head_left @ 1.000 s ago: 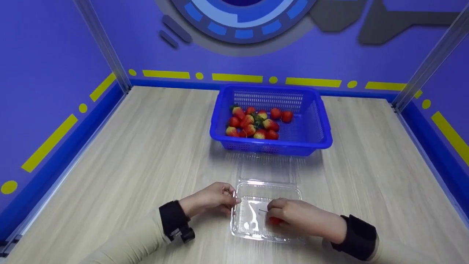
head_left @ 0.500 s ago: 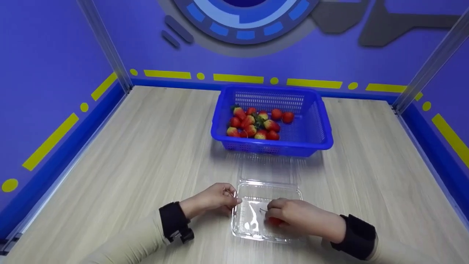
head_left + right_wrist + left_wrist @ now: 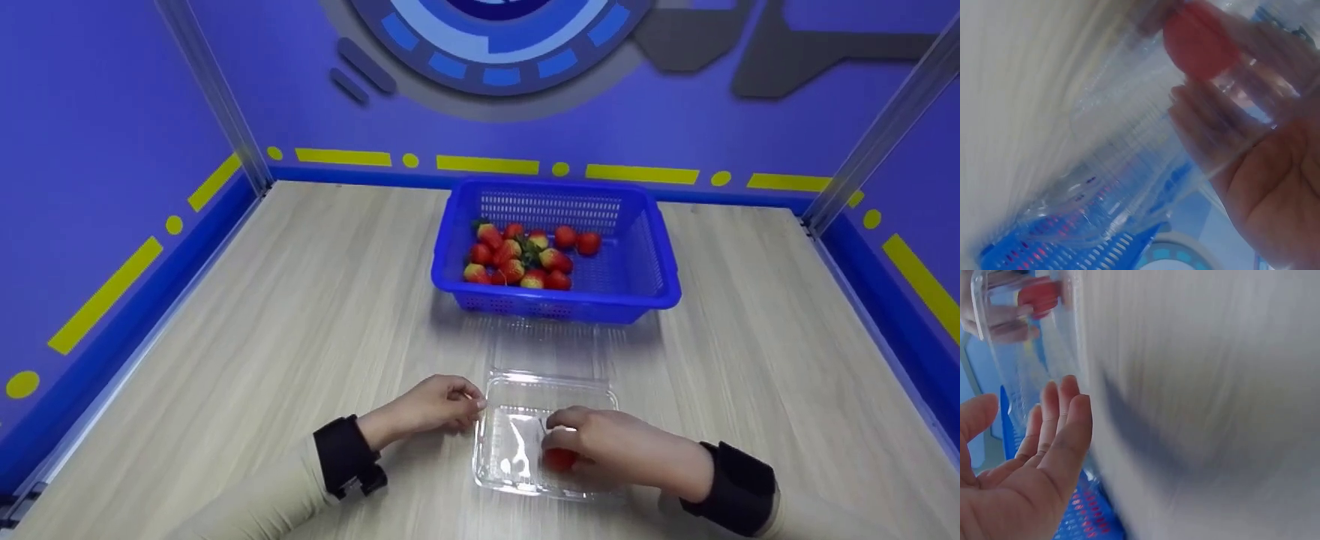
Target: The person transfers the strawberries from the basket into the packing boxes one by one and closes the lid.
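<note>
In the head view my left hand (image 3: 437, 405) is at the left rim of the clear plastic clamshell box (image 3: 517, 450). Its fingers are fairly straight in the left wrist view and hold nothing. My right hand (image 3: 607, 444) reaches down inside the box's right half. A red strawberry (image 3: 559, 459) sits low in the box between the thumb and fingers of that hand. The left wrist view shows the strawberry (image 3: 1039, 297) through the clear wall, with fingertips on one side and the thumb on the other. In the right wrist view the strawberry (image 3: 1199, 42) looks blurred.
A blue plastic basket (image 3: 630, 296) with several strawberries (image 3: 510, 255) stands behind the box. The box's clear lid (image 3: 546, 349) lies folded back toward the basket. Blue panels (image 3: 337, 127) wall in the wooden table (image 3: 330, 300) at the back and sides.
My left hand has drawn slightly left, its fingertips off the inside of the rim. The right hand's fingers have spread and lifted a little, so more of the strawberry shows and its stem stands differently.
</note>
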Action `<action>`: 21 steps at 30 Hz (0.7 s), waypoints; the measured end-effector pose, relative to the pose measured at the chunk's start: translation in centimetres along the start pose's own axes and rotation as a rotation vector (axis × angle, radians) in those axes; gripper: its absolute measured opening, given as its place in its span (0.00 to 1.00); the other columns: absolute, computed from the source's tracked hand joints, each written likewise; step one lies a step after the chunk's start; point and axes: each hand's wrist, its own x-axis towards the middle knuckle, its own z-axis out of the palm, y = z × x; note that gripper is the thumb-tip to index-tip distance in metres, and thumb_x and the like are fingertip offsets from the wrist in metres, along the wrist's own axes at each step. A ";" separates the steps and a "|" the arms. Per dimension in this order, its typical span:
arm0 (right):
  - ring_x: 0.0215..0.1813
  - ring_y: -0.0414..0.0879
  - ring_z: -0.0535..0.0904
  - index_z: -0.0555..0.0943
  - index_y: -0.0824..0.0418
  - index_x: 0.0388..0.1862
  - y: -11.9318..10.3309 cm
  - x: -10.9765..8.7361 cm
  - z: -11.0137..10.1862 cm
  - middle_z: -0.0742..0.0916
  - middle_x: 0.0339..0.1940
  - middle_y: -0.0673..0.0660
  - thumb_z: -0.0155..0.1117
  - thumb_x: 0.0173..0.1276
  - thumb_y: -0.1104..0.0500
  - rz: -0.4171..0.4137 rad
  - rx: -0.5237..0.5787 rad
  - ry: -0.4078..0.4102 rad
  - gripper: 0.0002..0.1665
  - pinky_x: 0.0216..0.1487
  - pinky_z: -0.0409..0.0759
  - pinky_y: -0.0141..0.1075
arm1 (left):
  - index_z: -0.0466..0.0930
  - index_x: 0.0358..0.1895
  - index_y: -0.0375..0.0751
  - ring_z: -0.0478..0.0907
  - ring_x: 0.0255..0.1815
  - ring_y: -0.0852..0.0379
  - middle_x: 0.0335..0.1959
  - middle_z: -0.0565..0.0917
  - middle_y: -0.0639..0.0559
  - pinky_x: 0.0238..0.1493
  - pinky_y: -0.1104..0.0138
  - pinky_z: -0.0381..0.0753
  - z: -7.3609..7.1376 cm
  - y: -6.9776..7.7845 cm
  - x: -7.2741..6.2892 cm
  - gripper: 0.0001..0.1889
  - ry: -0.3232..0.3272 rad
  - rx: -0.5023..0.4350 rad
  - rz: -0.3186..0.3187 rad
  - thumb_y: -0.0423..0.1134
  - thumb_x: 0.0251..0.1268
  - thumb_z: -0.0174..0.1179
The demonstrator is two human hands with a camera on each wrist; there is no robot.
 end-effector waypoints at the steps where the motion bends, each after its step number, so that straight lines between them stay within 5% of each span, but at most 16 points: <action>1: 0.48 0.43 0.86 0.86 0.53 0.48 0.0 -0.1 -0.1 0.87 0.47 0.52 0.78 0.56 0.62 -0.011 -0.009 0.009 0.19 0.48 0.85 0.30 | 0.80 0.53 0.24 0.82 0.34 0.61 0.40 0.88 0.34 0.40 0.66 0.88 -0.2 0.1 -0.1 0.17 0.005 0.019 0.013 0.37 0.73 0.59; 11: 0.50 0.46 0.87 0.88 0.51 0.47 0.3 -0.2 -2.9 0.88 0.50 0.56 0.79 0.56 0.62 -0.017 0.029 0.032 0.19 0.49 0.87 0.33 | 0.78 0.60 0.25 0.86 0.46 0.45 0.46 0.87 0.30 0.50 0.63 0.87 -4.4 3.2 -0.5 0.20 0.109 0.280 0.150 0.34 0.71 0.58; 21: 0.49 0.53 0.88 0.85 0.61 0.49 2.7 1.1 -7.3 0.88 0.50 0.61 0.76 0.58 0.65 0.007 0.027 0.165 0.19 0.49 0.90 0.41 | 0.77 0.64 0.28 0.83 0.59 0.39 0.56 0.86 0.33 0.62 0.52 0.84 -8.8 8.6 0.8 0.21 0.293 0.361 0.193 0.37 0.75 0.59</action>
